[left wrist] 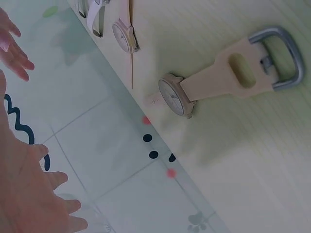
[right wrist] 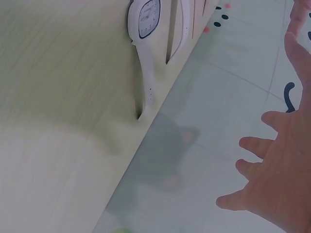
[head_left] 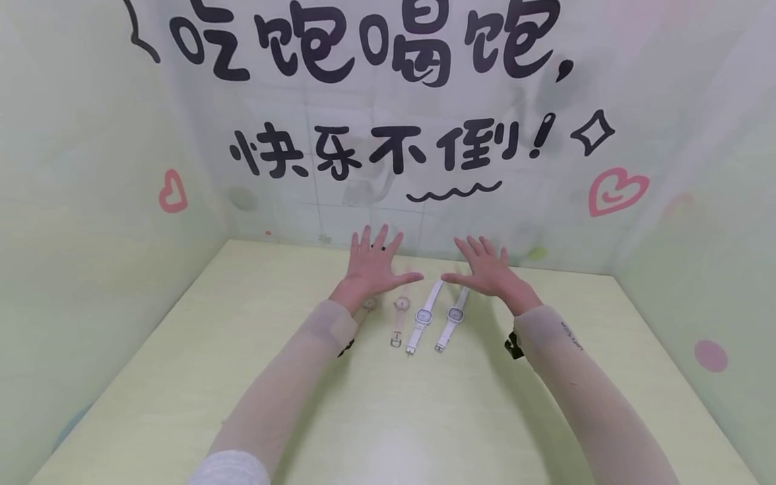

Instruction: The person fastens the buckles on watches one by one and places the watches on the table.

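Note:
Both hands hover above the far part of the table with fingers spread, holding nothing. My left hand point(head_left: 371, 268) is over two wristwatches with pinkish straps: one watch point(head_left: 369, 304) is partly hidden by the wrist, the other pink watch point(head_left: 402, 304) lies just right of it. Two white watches point(head_left: 424, 316) lie further right; the rightmost white watch point(head_left: 455, 314) has its strap end near my right hand point(head_left: 490, 271). In the left wrist view the nearest pink watch point(left wrist: 173, 95) shows its buckle end. A white watch point(right wrist: 149, 17) shows its square face in the right wrist view.
The pale wood-grain table point(head_left: 388, 411) meets a back wall sheet point(head_left: 364, 195) printed with large dark characters and hearts. Side sheets point(head_left: 91, 202) close it in at left and right. A dark strap piece point(head_left: 514, 345) hangs under the right sleeve.

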Demonstrator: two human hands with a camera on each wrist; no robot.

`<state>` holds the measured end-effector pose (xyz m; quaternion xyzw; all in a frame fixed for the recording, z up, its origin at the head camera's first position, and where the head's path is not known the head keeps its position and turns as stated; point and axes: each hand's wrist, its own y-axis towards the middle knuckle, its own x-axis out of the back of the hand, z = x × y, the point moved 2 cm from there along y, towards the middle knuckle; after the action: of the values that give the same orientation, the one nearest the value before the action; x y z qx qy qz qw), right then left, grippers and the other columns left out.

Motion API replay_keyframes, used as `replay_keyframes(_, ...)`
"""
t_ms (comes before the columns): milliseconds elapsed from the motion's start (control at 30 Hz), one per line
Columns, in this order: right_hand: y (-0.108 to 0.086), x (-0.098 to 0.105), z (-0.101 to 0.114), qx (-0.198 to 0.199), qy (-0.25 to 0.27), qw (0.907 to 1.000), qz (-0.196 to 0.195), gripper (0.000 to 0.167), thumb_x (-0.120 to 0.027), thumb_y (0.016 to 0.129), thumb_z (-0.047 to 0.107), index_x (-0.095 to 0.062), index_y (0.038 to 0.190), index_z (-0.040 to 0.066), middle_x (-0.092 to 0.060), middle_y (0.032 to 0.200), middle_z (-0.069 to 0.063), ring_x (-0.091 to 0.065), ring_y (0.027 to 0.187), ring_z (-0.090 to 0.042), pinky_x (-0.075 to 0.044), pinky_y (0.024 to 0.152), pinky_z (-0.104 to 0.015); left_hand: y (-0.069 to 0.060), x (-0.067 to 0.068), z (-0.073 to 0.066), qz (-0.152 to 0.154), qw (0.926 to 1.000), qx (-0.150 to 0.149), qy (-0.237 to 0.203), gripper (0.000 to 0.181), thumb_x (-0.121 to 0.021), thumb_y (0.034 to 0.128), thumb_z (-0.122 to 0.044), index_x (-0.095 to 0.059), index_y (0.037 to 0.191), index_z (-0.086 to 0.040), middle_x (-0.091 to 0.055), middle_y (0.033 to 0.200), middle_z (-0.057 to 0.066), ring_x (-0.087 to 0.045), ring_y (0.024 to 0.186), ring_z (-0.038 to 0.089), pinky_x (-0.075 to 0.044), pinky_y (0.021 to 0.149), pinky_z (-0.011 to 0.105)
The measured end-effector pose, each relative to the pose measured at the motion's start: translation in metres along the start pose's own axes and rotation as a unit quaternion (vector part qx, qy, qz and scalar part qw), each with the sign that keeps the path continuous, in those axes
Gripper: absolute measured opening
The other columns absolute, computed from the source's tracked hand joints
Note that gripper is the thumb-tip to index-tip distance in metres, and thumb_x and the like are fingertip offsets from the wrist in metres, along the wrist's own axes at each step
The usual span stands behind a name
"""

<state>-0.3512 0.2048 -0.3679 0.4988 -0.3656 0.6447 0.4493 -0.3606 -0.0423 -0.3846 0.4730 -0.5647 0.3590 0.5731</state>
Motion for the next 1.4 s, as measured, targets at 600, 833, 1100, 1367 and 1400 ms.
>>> replay_keyframes(600, -0.004, -0.004, -0.002, 0.015, 0.010, 0.9998, -0.009, 0.088, -0.062, 0.093, 0.054, -0.024, 0.158, 0.009, -0.026, 0.163, -0.021, -0.019, 0.151, -0.045, -0.017, 0.118, -0.070, -0.009, 0.006, -0.018, 0.023, 0.9996, -0.014, -0.007, 0.103, -0.042, 0.0819, -0.087, -0.013, 0.161, -0.027, -0.009, 0.169, 0.009, -0.009, 0.155, 0.041, -0.008, 0.126, 0.057)
replay_keyframes(833, -0.005, -0.009, -0.002, 0.037, 0.025, 0.9988, -0.019, 0.079, -0.067, 0.093, 0.043, -0.034, 0.154, 0.006, -0.033, 0.159, -0.023, -0.031, 0.146, -0.044, -0.026, 0.120, -0.060, -0.012, 0.006, -0.020, 0.024, 0.9994, -0.021, -0.015, 0.102, -0.044, 0.0821, -0.086, -0.019, 0.160, -0.025, -0.016, 0.168, 0.008, -0.013, 0.155, 0.039, -0.011, 0.127, 0.055)
replay_keyframes(1100, -0.007, -0.011, -0.002, 0.042, 0.042, 0.9981, -0.018, 0.072, -0.069, 0.094, 0.035, -0.038, 0.152, 0.005, -0.040, 0.155, -0.024, -0.036, 0.144, -0.044, -0.031, 0.119, -0.059, -0.014, 0.003, -0.024, 0.031, 0.9988, -0.033, -0.020, 0.100, -0.044, 0.0841, -0.083, -0.020, 0.160, -0.023, -0.019, 0.167, 0.010, -0.015, 0.155, 0.038, -0.013, 0.127, 0.053)
replay_keyframes(1367, -0.007, -0.010, -0.002, 0.047, 0.038, 0.9978, -0.028, 0.065, -0.069, 0.094, 0.033, -0.045, 0.147, 0.004, -0.046, 0.151, -0.022, -0.041, 0.141, -0.042, -0.034, 0.117, -0.057, -0.013, 0.004, -0.032, 0.036, 0.9982, -0.043, -0.018, 0.099, -0.043, 0.0846, -0.083, -0.021, 0.160, -0.023, -0.022, 0.167, 0.009, -0.020, 0.154, 0.035, -0.017, 0.127, 0.048)
replay_keyframes(1400, -0.007, -0.010, -0.001, 0.046, 0.038, 0.9978, -0.028, 0.065, -0.069, 0.094, 0.033, -0.046, 0.147, 0.004, -0.047, 0.150, -0.022, -0.042, 0.140, -0.041, -0.035, 0.117, -0.056, -0.013, 0.004, -0.033, 0.038, 0.9982, -0.043, -0.019, 0.099, -0.043, 0.0847, -0.083, -0.021, 0.160, -0.023, -0.022, 0.167, 0.009, -0.020, 0.154, 0.035, -0.017, 0.127, 0.048)
